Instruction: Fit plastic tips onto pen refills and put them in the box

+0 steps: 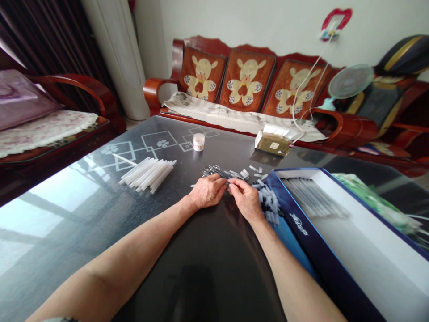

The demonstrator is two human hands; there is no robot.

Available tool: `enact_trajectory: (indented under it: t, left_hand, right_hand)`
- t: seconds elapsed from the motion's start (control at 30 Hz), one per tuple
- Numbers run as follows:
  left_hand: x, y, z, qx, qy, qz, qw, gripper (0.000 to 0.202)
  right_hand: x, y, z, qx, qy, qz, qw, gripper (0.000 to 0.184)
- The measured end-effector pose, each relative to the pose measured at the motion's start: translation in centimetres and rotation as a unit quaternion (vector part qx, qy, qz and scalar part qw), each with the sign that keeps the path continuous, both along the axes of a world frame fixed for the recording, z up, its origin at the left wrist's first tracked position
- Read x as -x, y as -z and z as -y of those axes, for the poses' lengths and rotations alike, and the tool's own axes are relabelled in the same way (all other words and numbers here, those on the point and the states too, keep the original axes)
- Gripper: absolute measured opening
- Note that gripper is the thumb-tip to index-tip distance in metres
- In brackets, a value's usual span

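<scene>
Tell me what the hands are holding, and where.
The left hand and right hand meet at the fingers over a pile of small grey-and-white plastic tubes; they seem to pinch one thin piece, but the spot is too small to tell.

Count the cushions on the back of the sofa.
3: one cushion at the left end of the sofa, a second cushion in the middle, and a third cushion at the right end. None seems hidden.
</scene>
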State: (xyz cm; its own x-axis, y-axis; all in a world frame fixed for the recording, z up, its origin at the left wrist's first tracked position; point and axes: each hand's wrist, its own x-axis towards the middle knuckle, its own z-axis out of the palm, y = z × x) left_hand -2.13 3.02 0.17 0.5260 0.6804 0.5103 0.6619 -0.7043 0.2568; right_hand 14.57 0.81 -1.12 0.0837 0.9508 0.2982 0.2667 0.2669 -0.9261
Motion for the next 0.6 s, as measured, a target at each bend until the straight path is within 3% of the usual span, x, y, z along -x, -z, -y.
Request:
enact_trajectory:
  t: [0.23,0.43,0.6]
  left_hand:
    - [0.0,-0.2,0.0,-0.036,0.001,-0.018,0.999,0.032]
    - [0.1,0.0,-0.1,-0.063,0.023,-0.024,0.997,0.031]
    - [0.1,0.0,-0.1,-0.062,0.016,-0.023,0.998,0.031]
  right_hand:
    - [-0.2,-0.4,0.0,0.043,-0.026,-0.034,0.998,0.028]
    - [-0.6,-1.2,0.5,0.017,0.011,0.123,0.992,0.036]
    - [-0.3,-1.7,1.1,-0.018,0.013,0.141,0.99,0.025]
